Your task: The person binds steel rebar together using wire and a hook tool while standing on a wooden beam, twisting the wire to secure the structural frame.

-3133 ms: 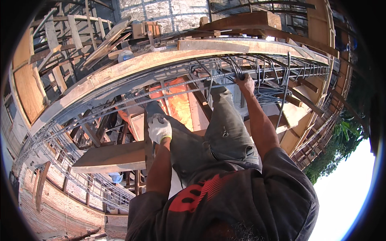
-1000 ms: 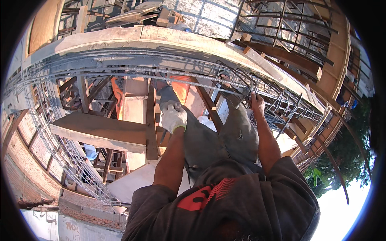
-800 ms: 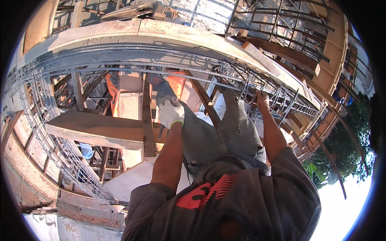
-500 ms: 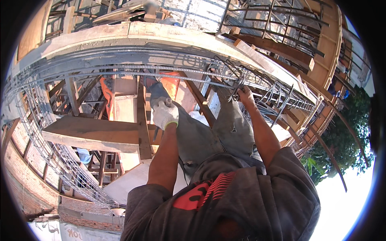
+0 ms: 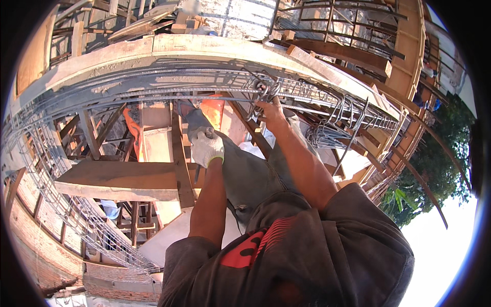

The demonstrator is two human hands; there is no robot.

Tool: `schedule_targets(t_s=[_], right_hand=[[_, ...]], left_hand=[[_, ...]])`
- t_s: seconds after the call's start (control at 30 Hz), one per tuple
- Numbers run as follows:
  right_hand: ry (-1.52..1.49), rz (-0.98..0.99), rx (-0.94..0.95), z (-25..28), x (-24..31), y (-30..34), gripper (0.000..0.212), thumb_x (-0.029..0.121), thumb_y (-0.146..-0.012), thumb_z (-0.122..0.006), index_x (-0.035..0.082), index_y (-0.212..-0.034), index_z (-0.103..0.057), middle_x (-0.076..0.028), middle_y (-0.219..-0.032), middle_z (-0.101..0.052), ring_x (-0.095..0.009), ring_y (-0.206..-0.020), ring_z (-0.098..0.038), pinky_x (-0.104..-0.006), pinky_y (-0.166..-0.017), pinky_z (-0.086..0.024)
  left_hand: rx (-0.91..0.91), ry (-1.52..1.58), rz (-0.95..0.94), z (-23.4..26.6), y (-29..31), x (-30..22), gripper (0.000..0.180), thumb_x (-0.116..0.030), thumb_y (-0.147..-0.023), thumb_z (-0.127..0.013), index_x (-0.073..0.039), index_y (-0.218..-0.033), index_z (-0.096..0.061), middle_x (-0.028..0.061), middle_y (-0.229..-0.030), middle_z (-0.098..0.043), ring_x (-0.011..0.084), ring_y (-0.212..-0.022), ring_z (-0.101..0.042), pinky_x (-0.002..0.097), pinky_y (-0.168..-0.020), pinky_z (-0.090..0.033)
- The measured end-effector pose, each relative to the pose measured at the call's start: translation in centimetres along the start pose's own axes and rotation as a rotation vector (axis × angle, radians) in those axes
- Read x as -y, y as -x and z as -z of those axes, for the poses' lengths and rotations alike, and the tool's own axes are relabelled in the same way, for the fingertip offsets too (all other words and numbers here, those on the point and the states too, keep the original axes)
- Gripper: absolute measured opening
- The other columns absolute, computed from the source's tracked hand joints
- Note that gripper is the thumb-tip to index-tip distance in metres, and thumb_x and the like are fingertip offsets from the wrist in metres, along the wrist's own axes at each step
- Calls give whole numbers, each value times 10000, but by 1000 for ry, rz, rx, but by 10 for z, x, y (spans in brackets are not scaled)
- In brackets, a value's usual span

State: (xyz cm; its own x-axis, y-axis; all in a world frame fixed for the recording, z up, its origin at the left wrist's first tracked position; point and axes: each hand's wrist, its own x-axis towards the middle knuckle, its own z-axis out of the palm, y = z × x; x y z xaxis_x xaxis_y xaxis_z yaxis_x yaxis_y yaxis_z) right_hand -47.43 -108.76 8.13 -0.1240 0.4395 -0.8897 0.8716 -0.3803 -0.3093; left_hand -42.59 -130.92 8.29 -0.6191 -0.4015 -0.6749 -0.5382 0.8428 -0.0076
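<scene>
My right hand (image 5: 271, 110), bare, is closed on a bunch of bent steel rebar stirrups (image 5: 264, 88). The bunch sits at the long horizontal rebar rods (image 5: 169, 91) that run left to right in front of me. My left hand (image 5: 207, 147) wears a pale knitted glove and is closed over my left thigh. A slim dark tool (image 5: 197, 174) sticks out below that fist; its kind is hidden by the glove. More stirrups (image 5: 340, 110) hang on the rods to the right of my right hand.
A concrete-smeared timber formwork board (image 5: 204, 45) curves along behind the rods. A wide wooden plank (image 5: 117, 176) lies at the left, above a lower level. A rebar cage (image 5: 87, 220) runs down the left side. Another pile of stirrups (image 5: 327, 135) lies at right.
My right hand has moved left along the rods with the stirrups in it. The left hand has stayed over the thigh, still closed. The view has shifted slightly.
</scene>
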Motion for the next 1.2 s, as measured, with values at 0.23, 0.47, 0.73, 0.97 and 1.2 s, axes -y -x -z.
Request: schedule_targets(t_s=[0.23, 0.47, 0.73, 0.97, 1.2], right_hand=[[-36, -76, 528, -125, -8, 52, 529, 278, -868, -827, 186, -1283, -512, -62, -1262, -593, -235, -1198, -566, -569, -1001, -460], [327, 251, 743, -167, -14, 62, 810, 236, -905, -780, 91, -1549, -311, -169, -1329, -608, -283, -1200, -614, -422, -989, -496], [1194, 1635, 404, -202, 49, 95, 399, 66, -790, -752, 120, -1175, -665, -100, -1119, -631, -345, -1103, -594, -486, -961, -494], [2300, 1092, 762, -296, 124, 47, 341, 223, -855, -763, 76, -1146, -662, -183, -1074, -671, -375, -1090, -649, -483, -913, -498], [2120, 1279, 1136, -266, 138, 77, 215, 122, -803, -742, 41, -985, -659, -160, -986, -672, -402, -995, -653, -498, -843, -533]], left_hand=[[50, 57, 37, 16, 1, -3, 347, -422, -928, -611, -106, -1036, -705, 166, -1066, -671, 391, -975, -677, 530, -788, -548], [85, 98, 8, 19, -12, 19, 322, -392, -901, -657, -141, -1097, -709, 128, -1072, -673, 345, -972, -683, 485, -799, -557], [108, 324, 162, 39, -17, 38, 341, -384, -901, -644, -110, -1089, -720, 146, -1114, -669, 348, -1035, -668, 470, -864, -548], [52, 420, 166, 40, -17, 48, 318, -340, -873, -667, -124, -1101, -721, 124, -1079, -668, 331, -1004, -666, 465, -825, -537], [61, 466, 209, 36, -23, 55, 321, -335, -823, -722, -116, -1057, -715, 121, -1074, -670, 334, -989, -670, 472, -817, -552]])
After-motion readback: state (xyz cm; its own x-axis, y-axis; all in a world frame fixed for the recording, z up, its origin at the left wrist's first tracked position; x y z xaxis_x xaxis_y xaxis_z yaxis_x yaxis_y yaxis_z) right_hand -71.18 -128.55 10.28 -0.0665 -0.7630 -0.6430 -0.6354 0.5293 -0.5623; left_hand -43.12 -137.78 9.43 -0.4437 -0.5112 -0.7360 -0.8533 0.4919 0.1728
